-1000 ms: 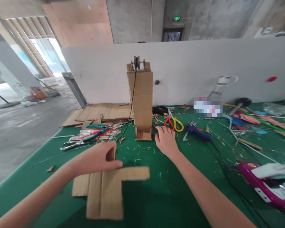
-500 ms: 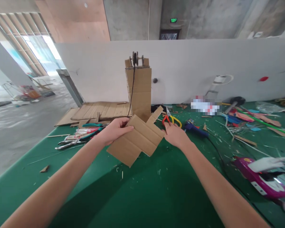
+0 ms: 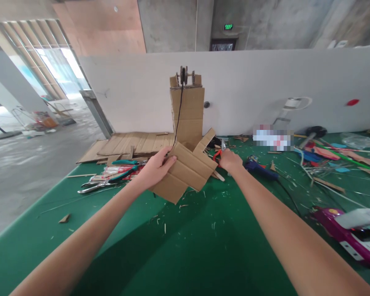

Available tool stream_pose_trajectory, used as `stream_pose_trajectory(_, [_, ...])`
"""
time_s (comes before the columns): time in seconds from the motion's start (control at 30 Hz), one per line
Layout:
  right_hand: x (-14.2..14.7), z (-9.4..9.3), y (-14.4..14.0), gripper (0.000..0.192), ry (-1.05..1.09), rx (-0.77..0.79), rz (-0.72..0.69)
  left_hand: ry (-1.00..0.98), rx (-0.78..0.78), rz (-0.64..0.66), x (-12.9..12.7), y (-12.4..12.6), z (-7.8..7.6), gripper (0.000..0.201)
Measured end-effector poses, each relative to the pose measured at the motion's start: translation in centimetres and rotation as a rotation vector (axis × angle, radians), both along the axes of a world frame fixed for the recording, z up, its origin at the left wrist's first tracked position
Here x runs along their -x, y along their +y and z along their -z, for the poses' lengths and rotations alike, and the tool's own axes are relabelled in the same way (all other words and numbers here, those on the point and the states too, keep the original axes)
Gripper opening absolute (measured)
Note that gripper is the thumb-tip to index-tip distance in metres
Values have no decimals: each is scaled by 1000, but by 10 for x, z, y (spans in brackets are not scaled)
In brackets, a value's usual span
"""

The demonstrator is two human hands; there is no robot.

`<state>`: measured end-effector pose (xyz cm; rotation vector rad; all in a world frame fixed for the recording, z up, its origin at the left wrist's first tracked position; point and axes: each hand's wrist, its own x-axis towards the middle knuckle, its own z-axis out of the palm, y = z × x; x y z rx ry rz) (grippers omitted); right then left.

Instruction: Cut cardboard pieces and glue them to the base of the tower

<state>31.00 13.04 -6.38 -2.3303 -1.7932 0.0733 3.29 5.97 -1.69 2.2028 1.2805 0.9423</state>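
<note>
While my left hand [image 3: 156, 168] is pinching the cardboard cutout [image 3: 185, 170] above the green table [image 3: 203, 246], thumb on top, my right hand [image 3: 231, 161] is curling over the red scissors [image 3: 217, 154] beside the cardboard tower [image 3: 188, 115].

A makeshift craft workshop in an unfinished building: bare concrete walls [image 3: 172, 24] and floor [image 3: 24, 164], a green-covered tabletop [image 3: 203, 246] littered with cardboard scraps, flat brown cardboard sheets [image 3: 132, 144], pliers [image 3: 101, 185], a blue glue gun [image 3: 260, 169] and a tall cardboard tower [image 3: 188, 115].
</note>
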Motion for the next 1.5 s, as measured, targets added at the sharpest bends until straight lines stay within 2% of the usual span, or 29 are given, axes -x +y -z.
stream_pose_trajectory(0.13, [-2, -1, 5, 49, 179, 9, 63, -36, 27, 31, 1, -3, 0, 37])
stream_pose_trajectory(0.27, [-7, -5, 7, 60, 397, -36, 109, -37, 68, -10, 2, -4, -3, 45])
stream_pose_trajectory(0.37, [-8, -9, -3, 58, 613, -134, 104, -94, 211, 104, 4, -7, -8, 48])
stream_pose_trajectory(0.47, [-3, -11, -23, 51, 874, -266, 29, -165, 319, 208, 6, -9, -13, 38])
stream_pose_trajectory(0.53, [3, -12, -40, 47, 1043, -345, -52, -208, 320, 196, 8, -9, -14, 32])
stream_pose_trajectory(0.63, [10, -11, -65, 49, 1226, -432, -153, -318, 306, 166, 14, -6, -14, 34])
stream_pose_trajectory(0.7, [12, -9, -80, 48, 1342, -457, -218, -401, 297, 144, 19, -1, -14, 40])
stream_pose_trajectory(0.8, [9, -3, -100, 46, 1515, -370, -369, -493, 276, 108, 28, 6, -16, 50])
stream_pose_trajectory(0.9, [0, 5, -119, 54, 1388, -260, -523, -545, 246, 79, 35, 11, -18, 53])
stream_pose_trajectory(0.97, [-7, 9, -131, 51, 1294, -203, -618, -558, 206, 62, 38, 12, -20, 52])
stream_pose_trajectory(1.07, [-12, 13, -141, 50, 1188, -93, -694, -555, 132, 34, 41, 10, -24, 47])
stream_pose_trajectory(1.2, [-13, 11, -144, 62, 1043, -3, -775, -535, 62, 4, 46, 6, -33, 42])
stream_pose_trajectory(1.37, [-13, 1, -147, 65, 855, 18, -784, -493, -45, -72, 61, 7, -40, 40])
stream_pose_trajectory(1.5, [-11, -9, -152, 67, 767, 145, -723, -527, -107, -86, 65, 10, -39, 38])
